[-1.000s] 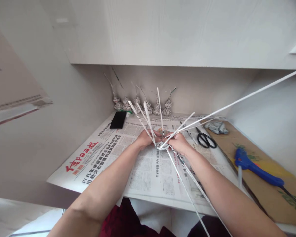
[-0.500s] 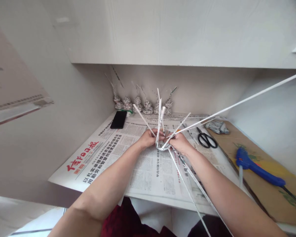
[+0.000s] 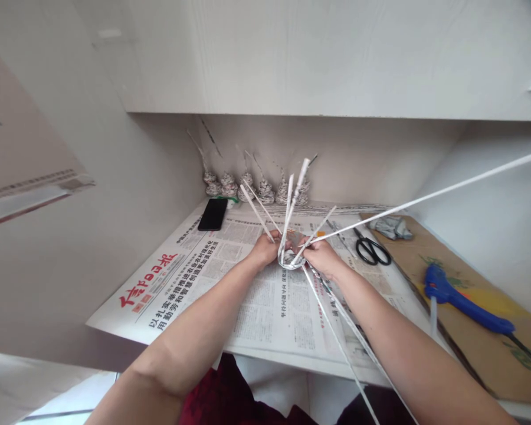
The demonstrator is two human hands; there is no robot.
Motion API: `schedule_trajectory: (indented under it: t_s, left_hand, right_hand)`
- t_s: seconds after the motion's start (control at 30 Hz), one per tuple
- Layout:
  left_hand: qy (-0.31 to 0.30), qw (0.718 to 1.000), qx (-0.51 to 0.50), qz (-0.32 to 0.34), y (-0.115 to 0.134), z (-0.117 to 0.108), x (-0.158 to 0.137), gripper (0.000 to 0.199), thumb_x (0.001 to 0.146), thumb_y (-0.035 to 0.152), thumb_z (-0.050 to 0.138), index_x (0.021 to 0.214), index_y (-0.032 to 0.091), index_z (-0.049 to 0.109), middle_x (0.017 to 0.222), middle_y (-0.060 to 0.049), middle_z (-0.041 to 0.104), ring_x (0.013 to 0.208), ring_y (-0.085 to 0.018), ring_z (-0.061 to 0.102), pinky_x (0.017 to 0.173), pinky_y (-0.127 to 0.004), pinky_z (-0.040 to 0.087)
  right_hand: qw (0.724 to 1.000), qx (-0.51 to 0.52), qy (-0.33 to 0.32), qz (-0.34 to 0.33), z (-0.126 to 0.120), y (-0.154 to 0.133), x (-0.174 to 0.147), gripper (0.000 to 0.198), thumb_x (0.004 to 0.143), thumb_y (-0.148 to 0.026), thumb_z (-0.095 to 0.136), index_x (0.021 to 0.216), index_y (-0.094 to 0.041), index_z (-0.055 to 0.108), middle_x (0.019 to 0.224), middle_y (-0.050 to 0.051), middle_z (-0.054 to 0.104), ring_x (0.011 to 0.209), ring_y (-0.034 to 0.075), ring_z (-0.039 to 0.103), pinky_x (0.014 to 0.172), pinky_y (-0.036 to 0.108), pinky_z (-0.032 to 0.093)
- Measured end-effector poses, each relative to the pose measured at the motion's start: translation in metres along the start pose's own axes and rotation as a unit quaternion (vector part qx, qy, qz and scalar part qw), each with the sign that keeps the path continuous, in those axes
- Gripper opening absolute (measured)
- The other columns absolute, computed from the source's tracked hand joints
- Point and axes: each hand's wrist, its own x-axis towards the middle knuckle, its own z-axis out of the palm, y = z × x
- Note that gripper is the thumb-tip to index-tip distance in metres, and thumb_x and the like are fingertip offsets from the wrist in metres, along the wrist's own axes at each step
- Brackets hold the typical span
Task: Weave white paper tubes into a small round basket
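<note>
Between my hands is a small round piece of weaving (image 3: 292,260) made of rolled newspaper. Several white paper sticks rise from it in a fan, and others trail down toward my lap. My left hand (image 3: 268,248) is closed on its left side, the fingertips partly behind the sticks. On the right side, my right hand (image 3: 319,256) pinches a long paper stick (image 3: 407,205) where it meets the rim; that stick runs far out to the upper right. The newspaper sheet (image 3: 199,283) lies beneath my hands on the table.
Several woven paper gourds (image 3: 265,192) line the back wall. A black phone (image 3: 213,214) lies at left. To the right are black-handled scissors (image 3: 371,251), crumpled plastic (image 3: 390,227) and a blue glue gun (image 3: 464,304) on cardboard (image 3: 495,360). A cabinet panel (image 3: 314,71) overhangs the back.
The upright sticks have swung: the tall one leans further right, and another now shows at the left. The long stick's outer end has dropped a little. Both hands stay about in place.
</note>
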Motion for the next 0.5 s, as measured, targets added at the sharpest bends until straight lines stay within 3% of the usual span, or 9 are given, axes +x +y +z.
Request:
schedule_trajectory:
  t_s: [0.13, 0.27, 0.37, 0.5]
  left_hand:
    - [-0.042, 0.998, -0.030, -0.043, 0.002, -0.001, -0.003, 0.033, 0.055, 0.032, 0.081, 0.075, 0.013, 0.062, 0.060, 0.001, 0.062, 0.051, -0.010, 0.055, 0.051, -0.022, 0.043]
    - [-0.061, 0.998, -0.026, -0.001, 0.003, -0.002, -0.005, 0.035, 0.046, 0.027, 0.085, 0.069, 0.011, 0.063, 0.062, -0.001, 0.063, 0.054, -0.010, 0.056, 0.054, -0.022, 0.044]
    - [-0.051, 0.998, -0.019, 0.015, 0.004, -0.003, -0.004, 0.038, 0.044, 0.028, 0.085, 0.070, 0.010, 0.065, 0.064, -0.002, 0.065, 0.056, -0.011, 0.057, 0.058, -0.025, 0.046]
    - [-0.034, 0.999, 0.005, 0.006, 0.004, -0.004, -0.001, 0.041, 0.041, 0.029, 0.086, 0.072, 0.010, 0.066, 0.063, -0.002, 0.065, 0.055, -0.011, 0.056, 0.057, -0.025, 0.045]
  right_hand:
    - [1.000, -0.010, 0.013, -0.004, -0.001, 0.003, 0.001, 0.015, 0.061, -0.027, 0.069, 0.066, -0.020, 0.057, 0.047, -0.006, 0.056, 0.039, 0.013, 0.052, 0.036, 0.023, 0.042]
    - [0.999, 0.029, -0.007, 0.033, 0.000, -0.004, -0.002, 0.017, 0.061, -0.026, 0.071, 0.064, -0.019, 0.056, 0.046, -0.005, 0.056, 0.038, 0.012, 0.052, 0.036, 0.022, 0.042]
    - [0.994, 0.075, -0.028, 0.074, -0.001, -0.010, -0.003, 0.022, 0.066, -0.034, 0.072, 0.068, -0.018, 0.058, 0.049, -0.002, 0.060, 0.038, 0.012, 0.052, 0.035, 0.022, 0.042]
    - [0.989, 0.101, 0.006, 0.111, -0.005, -0.019, -0.003, 0.033, 0.079, -0.047, 0.063, 0.077, -0.014, 0.063, 0.054, 0.003, 0.063, 0.038, 0.010, 0.051, 0.034, 0.019, 0.041]
